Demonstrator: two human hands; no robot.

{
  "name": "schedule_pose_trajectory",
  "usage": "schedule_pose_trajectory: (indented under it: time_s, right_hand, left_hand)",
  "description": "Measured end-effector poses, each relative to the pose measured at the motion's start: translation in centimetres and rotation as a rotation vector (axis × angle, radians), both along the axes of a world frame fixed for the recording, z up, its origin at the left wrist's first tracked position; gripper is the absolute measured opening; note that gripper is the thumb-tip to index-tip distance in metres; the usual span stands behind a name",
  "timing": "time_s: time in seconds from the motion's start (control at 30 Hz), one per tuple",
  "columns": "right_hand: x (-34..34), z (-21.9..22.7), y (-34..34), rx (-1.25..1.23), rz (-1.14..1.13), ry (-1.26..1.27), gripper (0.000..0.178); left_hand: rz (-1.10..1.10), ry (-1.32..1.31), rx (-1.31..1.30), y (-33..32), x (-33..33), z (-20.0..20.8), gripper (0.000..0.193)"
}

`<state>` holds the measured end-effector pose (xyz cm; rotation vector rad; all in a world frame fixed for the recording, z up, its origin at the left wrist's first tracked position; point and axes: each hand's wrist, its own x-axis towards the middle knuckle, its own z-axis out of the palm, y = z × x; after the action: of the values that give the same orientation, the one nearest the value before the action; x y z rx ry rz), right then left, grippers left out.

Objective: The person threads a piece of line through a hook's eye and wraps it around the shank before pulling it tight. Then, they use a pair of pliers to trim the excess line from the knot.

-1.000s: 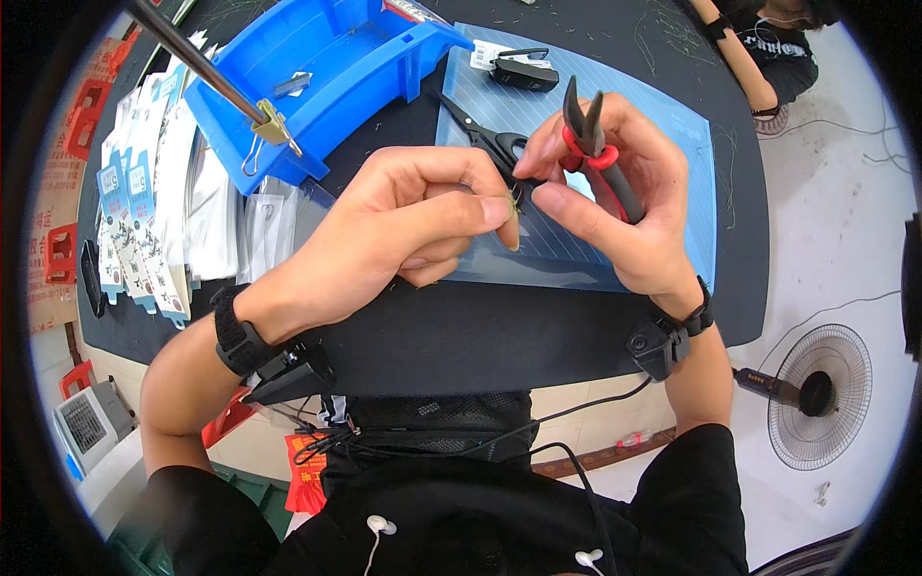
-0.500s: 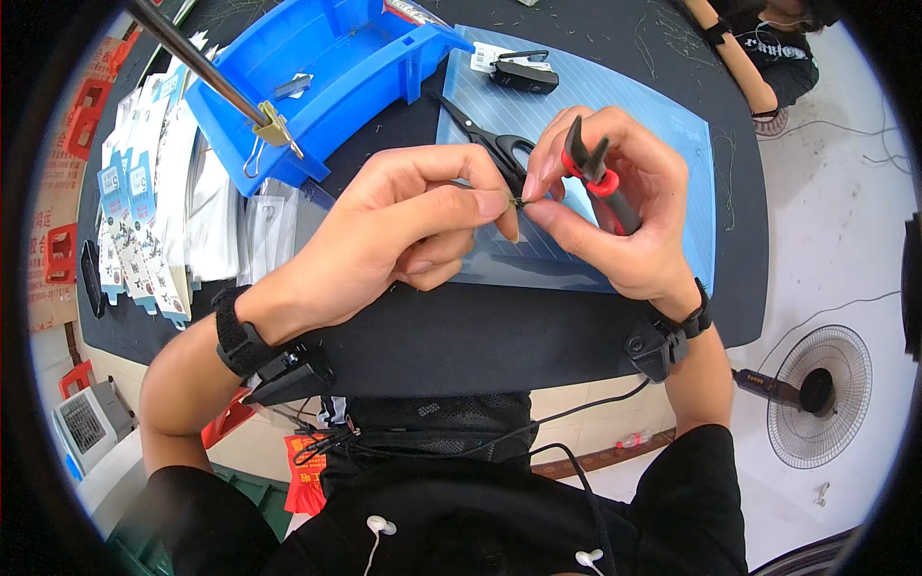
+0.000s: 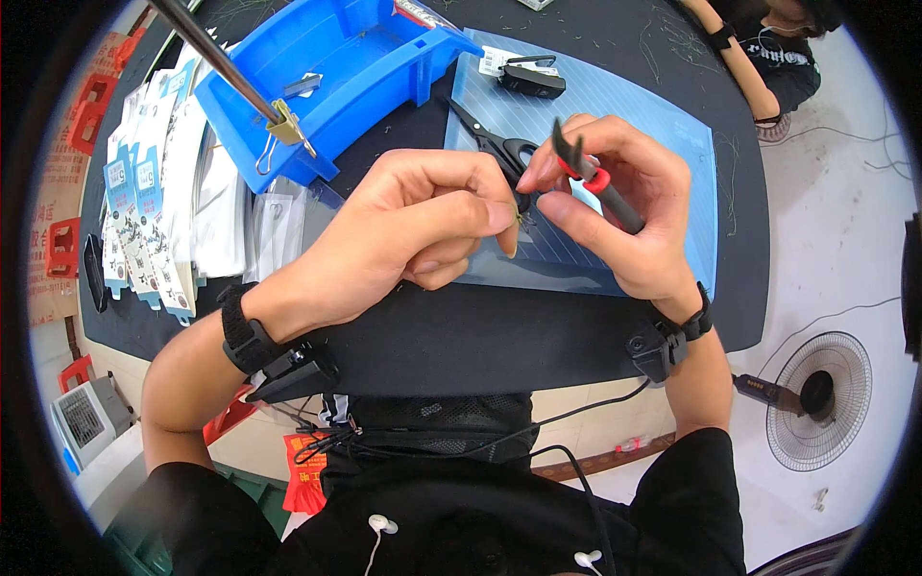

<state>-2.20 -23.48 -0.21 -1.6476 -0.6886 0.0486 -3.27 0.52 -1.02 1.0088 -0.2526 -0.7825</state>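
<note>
My left hand (image 3: 432,216) is closed in a pinch of thumb and forefinger. Something tiny and dark shows at its fingertips, too small to name. Just right of it, my right hand (image 3: 653,202) is curled around a pair of pliers (image 3: 599,182) with red and dark grips. Their jaws stand apart and point up and to the left. Its thumb and forefinger come close together near the left fingertips; I cannot tell if a thread runs between them. Black scissors (image 3: 492,142) lie behind the hands, partly covered, on a translucent blue mat (image 3: 672,144).
A blue bin (image 3: 370,110) stands at the back left, with a binder clip (image 3: 287,128) on a metal rod (image 3: 216,58) before it. Printed cards (image 3: 134,216) and clear bags (image 3: 279,226) lie leftward. A black stapler-like object (image 3: 531,83) rests on the mat. Another person (image 3: 783,62) sits far right.
My right fingertips have drawn slightly away from the left ones, which they met before. The pliers have tipped a little further left. My left hand keeps its pinch.
</note>
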Motion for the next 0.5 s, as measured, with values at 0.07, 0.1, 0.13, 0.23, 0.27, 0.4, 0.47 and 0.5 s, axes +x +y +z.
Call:
schedule_pose_trajectory:
  time_s: [0.07, 0.1, 0.13, 0.23, 0.27, 0.4, 0.47, 0.5]
  right_hand:
    - [0.1, 0.0, -0.4, -0.074, -0.004, -0.018, 0.021]
    - [0.2, 0.1, -0.6, -0.113, 0.003, -0.025, 0.021]
    - [0.3, 0.2, -0.9, -0.152, 0.011, -0.032, 0.022]
    - [1.0, 0.6, -1.8, -0.212, 0.038, -0.093, 0.029]
    - [1.2, 0.7, -2.0, -0.260, 0.016, -0.164, 0.029]
    - [1.8, 0.9, -2.3, -0.368, -0.024, -0.368, 0.029]
    - [1.9, 0.9, -2.2, -0.379, -0.026, -0.410, 0.029]
    - [1.8, 1.0, -2.2, -0.380, -0.025, -0.424, 0.030]
  left_hand:
    - [-0.007, 0.011, 0.002, 0.1, 0.1, 0.1, 0.018]
    - [-0.005, 0.014, -0.002, 0.1, 0.1, 0.1, 0.018]
    - [0.004, 0.015, -0.015, 0.1, 0.1, 0.1, 0.019]
    - [0.041, 0.007, -0.058, 0.2, 0.0, 0.1, 0.019]
    - [0.046, -0.002, -0.079, 0.3, 0.0, 0.1, 0.019]
    - [0.077, -0.014, -0.139, 0.6, 0.0, 0.3, 0.020]
    - [0.070, -0.013, -0.147, 0.7, 0.0, 0.3, 0.021]
    - [0.066, -0.012, -0.151, 0.7, 0.0, 0.3, 0.022]
